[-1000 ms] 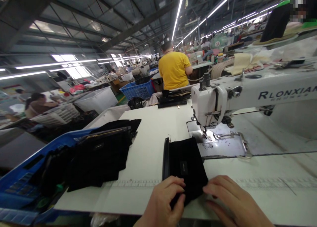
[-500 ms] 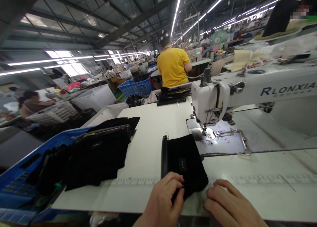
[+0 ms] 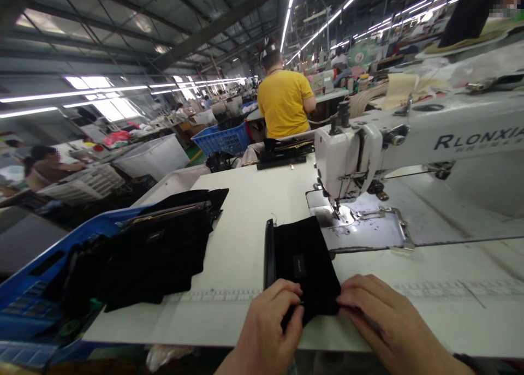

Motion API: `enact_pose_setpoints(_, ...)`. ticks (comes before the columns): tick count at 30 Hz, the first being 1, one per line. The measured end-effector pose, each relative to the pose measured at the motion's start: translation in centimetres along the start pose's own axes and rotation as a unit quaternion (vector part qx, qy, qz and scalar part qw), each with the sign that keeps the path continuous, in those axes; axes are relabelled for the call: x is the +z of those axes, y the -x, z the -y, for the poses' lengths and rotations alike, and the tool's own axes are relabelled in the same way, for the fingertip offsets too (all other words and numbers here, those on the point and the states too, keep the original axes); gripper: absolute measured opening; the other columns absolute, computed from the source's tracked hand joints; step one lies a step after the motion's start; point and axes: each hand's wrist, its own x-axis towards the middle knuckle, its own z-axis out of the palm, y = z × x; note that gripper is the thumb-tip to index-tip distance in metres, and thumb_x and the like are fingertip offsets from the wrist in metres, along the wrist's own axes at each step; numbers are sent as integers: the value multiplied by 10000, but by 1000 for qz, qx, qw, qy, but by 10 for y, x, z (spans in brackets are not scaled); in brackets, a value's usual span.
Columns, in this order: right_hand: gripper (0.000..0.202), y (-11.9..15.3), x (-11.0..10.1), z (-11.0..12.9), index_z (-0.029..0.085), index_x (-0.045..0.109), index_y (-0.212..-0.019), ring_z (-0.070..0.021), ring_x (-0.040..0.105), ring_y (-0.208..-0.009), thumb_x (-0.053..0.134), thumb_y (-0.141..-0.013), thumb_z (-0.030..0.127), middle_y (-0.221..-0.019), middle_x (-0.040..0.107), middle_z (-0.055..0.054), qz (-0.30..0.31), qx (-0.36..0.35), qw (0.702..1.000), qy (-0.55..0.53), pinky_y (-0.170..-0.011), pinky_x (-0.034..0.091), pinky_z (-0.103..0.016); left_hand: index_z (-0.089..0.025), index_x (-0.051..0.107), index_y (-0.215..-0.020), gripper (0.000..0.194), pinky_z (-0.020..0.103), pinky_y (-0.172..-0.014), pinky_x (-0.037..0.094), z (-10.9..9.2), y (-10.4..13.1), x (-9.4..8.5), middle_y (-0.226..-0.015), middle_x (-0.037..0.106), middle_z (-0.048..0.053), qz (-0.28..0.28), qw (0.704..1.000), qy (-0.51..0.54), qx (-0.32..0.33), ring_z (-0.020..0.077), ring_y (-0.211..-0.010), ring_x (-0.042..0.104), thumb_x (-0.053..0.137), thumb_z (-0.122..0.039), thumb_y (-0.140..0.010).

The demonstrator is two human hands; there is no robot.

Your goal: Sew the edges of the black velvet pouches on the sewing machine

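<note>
A small black fabric piece (image 3: 301, 257) with a tiny label and a stiff black bar along its left edge lies flat on the white sewing table (image 3: 245, 227), just left of the needle plate. My left hand (image 3: 270, 326) pinches its near edge between thumb and fingers. My right hand (image 3: 380, 320) rests on the table with its fingertips touching the piece's near right corner. The white sewing machine (image 3: 360, 151) stands behind and to the right, its presser foot (image 3: 338, 211) just beyond the piece's far right corner.
A pile of black fabric pieces (image 3: 159, 249) lies at the table's left, spilling into a blue crate (image 3: 36, 293). More black pieces (image 3: 282, 148) sit at the table's far edge. A person in a yellow shirt (image 3: 284, 102) sits ahead, back turned; another person (image 3: 41, 165) sits at far left.
My right hand drew back from the black piece, then returned to touch its near right corner. My left hand kept its pinch on the near edge.
</note>
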Motion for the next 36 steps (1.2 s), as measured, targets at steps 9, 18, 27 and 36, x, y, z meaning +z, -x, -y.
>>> enact_pose_setpoints(9, 132, 3, 6, 1, 188, 503, -964, -142, 568, -780, 441, -859, 137, -855, 615, -41, -13, 17, 1000, 7, -681, 487, -236, -150, 593, -767, 76, 233, -687, 504, 2, -1, 2, -839, 638, 53, 10, 1000, 10, -8, 164, -773, 623, 633, -131, -706)
enact_pose_setpoints(18, 291, 0, 0, 4, 195, 558, -770, -146, 550, -685, 319, -844, 47, -855, 642, -49, 25, -78, 997, 3, -650, 448, -280, -172, 573, -735, 127, 221, -649, 499, -2, -2, 2, -803, 637, 47, 7, 999, -19, -34, 152, -734, 623, 478, -137, -812)
enact_pose_setpoints(27, 479, -10, -11, 0, 151, 543, -1091, -186, 583, -728, 406, -648, 36, -1063, 634, -64, 120, -80, 982, 122, -659, 458, -336, -154, 587, -903, 190, 292, -781, 507, 6, 3, -6, -899, 637, 85, -32, 997, -25, -72, 190, -854, 613, 418, -231, -863)
enact_pose_setpoints(36, 420, -48, -19, -52, 114, 560, -1062, -297, 547, -975, 666, -668, 210, -1256, 470, -197, 234, -71, 953, 180, -779, 442, -460, -174, 576, -1002, 293, 300, -765, 478, 12, 6, -13, -964, 607, 101, 48, 991, 87, -87, 208, -886, 579, 358, -334, -892)
